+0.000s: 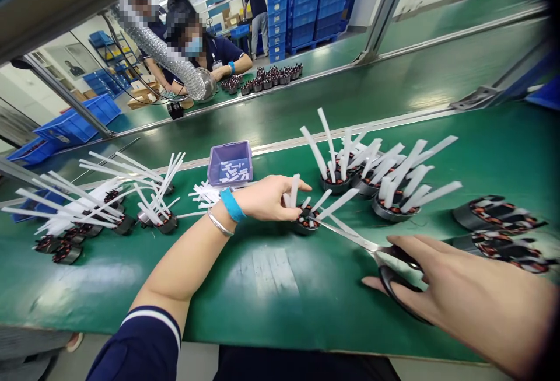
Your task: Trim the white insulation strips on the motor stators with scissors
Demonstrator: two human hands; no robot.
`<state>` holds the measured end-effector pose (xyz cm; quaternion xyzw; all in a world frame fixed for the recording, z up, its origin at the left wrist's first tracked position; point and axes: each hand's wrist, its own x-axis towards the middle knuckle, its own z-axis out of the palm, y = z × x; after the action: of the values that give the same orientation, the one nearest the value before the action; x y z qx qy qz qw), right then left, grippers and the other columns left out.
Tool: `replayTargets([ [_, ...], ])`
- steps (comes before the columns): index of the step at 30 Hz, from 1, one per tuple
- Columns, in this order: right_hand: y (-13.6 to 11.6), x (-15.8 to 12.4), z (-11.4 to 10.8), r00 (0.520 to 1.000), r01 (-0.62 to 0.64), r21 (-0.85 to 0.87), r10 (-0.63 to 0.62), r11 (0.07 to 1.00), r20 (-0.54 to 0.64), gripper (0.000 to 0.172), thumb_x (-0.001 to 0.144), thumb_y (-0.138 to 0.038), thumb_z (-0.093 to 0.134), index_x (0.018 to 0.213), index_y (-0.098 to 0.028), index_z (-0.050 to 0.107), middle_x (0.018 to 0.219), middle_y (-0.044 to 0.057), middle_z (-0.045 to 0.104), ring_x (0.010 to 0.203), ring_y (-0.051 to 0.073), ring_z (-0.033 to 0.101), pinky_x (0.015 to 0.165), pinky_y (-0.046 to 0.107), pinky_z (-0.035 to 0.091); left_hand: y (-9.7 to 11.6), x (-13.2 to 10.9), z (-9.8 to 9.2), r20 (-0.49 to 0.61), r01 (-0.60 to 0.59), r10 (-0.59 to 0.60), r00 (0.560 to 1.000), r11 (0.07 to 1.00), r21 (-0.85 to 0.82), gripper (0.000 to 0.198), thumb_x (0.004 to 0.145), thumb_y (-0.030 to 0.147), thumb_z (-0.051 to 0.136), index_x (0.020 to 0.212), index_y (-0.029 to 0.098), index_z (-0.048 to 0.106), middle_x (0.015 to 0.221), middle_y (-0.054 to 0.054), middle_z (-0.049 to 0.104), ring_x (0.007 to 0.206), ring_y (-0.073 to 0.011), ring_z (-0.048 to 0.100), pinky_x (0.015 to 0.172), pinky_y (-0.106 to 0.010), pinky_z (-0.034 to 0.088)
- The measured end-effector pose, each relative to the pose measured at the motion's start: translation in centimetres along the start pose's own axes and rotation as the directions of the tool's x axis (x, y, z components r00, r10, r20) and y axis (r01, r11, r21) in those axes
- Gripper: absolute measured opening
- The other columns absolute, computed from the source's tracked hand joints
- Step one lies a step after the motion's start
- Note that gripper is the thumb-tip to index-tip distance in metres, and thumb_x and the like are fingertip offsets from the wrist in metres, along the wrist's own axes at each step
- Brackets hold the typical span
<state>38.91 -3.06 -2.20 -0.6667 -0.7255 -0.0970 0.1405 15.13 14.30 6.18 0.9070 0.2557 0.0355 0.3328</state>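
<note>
In front of me a small round motor stator [307, 224], dark-rimmed with copper windings, stands on the green bench with white sleeves [324, 199] sticking up from it. My left hand [275, 197] is closed at its left side, thumb against its top and a white sleeve rising between thumb and index finger. My right hand [455, 287] holds scissors [371, 247] by their black handles. Their blades are apart and reach to the sleeves on the stator's right side. Further right stand several stators [396, 212] with long upright white sleeves.
A purple bin [230, 165] holds short white pieces, with loose white strips [205, 194] beside it. More sleeved stators [164, 220] stand left. Stators with short sleeves [499, 215] sit at far right. Across a metal rail, a masked co-worker [219, 54] sits behind more stators [273, 77].
</note>
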Motion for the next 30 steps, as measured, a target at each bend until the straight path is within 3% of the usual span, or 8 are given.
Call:
replayTargets([
  [5,-1.0,1.6,-0.8,0.995,0.079,-0.052,-0.076,0.996,0.067,0.028,0.079,-0.044,0.062,0.093,-0.019,0.062,0.077,0.004,0.069,0.053,0.022,0.063,0.046,0.032,0.039,1.4,1.7,-0.1,0.107,-0.067,0.063,0.992,0.997,0.032,0.027,0.072,0.018,0.065,0.099,0.013,0.066,0.081,-0.002,0.069,0.065,-0.0108,0.058,0.061,-0.020,0.046],
  [11,-1.0,2.8,-0.5,0.986,0.130,-0.016,-0.128,0.991,0.104,0.021,0.077,-0.037,0.066,0.089,-0.020,0.062,0.075,0.000,0.066,0.054,0.022,0.062,0.048,0.033,0.036,1.8,2.8,-0.1,0.189,-0.077,0.059,0.980,0.993,0.089,0.011,0.078,0.018,0.061,0.084,0.012,0.066,0.075,-0.003,0.067,0.063,-0.0102,0.056,0.060,-0.019,0.044],
  [14,-0.7,3.6,-0.7,0.971,0.206,-0.040,-0.200,0.978,0.129,0.020,0.078,-0.037,0.066,0.086,-0.018,0.062,0.073,0.001,0.065,0.054,0.022,0.061,0.052,0.034,0.036,1.8,3.0,-0.3,0.212,-0.055,0.035,0.977,0.994,0.093,0.012,0.081,0.022,0.060,0.081,0.012,0.066,0.072,-0.002,0.067,0.062,-0.0090,0.055,0.059,-0.018,0.042],
  [20,-0.4,4.7,-1.0,0.923,0.383,-0.108,-0.386,0.918,-0.011,0.006,0.081,-0.021,0.060,0.076,-0.018,0.059,0.066,0.001,0.060,0.050,0.018,0.054,0.056,0.033,0.033,1.5,3.2,-0.3,0.208,-0.055,0.027,0.978,0.990,0.130,0.011,0.079,0.020,0.059,0.073,0.012,0.065,0.061,0.001,0.060,0.055,-0.0069,0.048,0.054,-0.017,0.038],
  [23,-0.2,4.7,-1.0,0.900,0.425,-0.126,-0.433,0.896,-0.044,0.014,0.084,-0.015,0.052,0.072,-0.019,0.057,0.064,0.001,0.057,0.048,0.016,0.050,0.054,0.033,0.029,1.2,3.3,-0.3,0.193,-0.071,0.051,0.980,0.992,0.100,0.012,0.078,0.020,0.059,0.072,0.011,0.064,0.063,0.000,0.060,0.056,-0.0079,0.049,0.055,-0.018,0.039],
  [27,-0.2,4.5,-1.0,0.929,0.370,-0.119,-0.366,0.921,0.057,0.017,0.089,-0.016,0.045,0.077,-0.019,0.057,0.068,0.002,0.059,0.049,0.018,0.054,0.051,0.033,0.027,0.6,2.7,-1.4,0.164,-0.066,0.068,0.984,0.998,-0.020,0.017,0.078,0.024,0.060,0.067,0.012,0.062,0.067,-0.003,0.063,0.061,-0.0100,0.054,0.057,-0.020,0.042],
  [30,0.1,4.1,-0.6,0.961,0.256,-0.064,-0.247,0.965,0.121,0.011,0.088,-0.024,0.050,0.081,-0.021,0.058,0.074,0.001,0.062,0.055,0.019,0.059,0.053,0.034,0.032,-0.2,1.4,-3.3,0.051,-0.021,0.026,0.998,0.995,-0.097,0.021,0.078,0.031,0.063,0.069,0.012,0.063,0.067,-0.004,0.064,0.063,-0.0113,0.056,0.060,-0.021,0.045],
])
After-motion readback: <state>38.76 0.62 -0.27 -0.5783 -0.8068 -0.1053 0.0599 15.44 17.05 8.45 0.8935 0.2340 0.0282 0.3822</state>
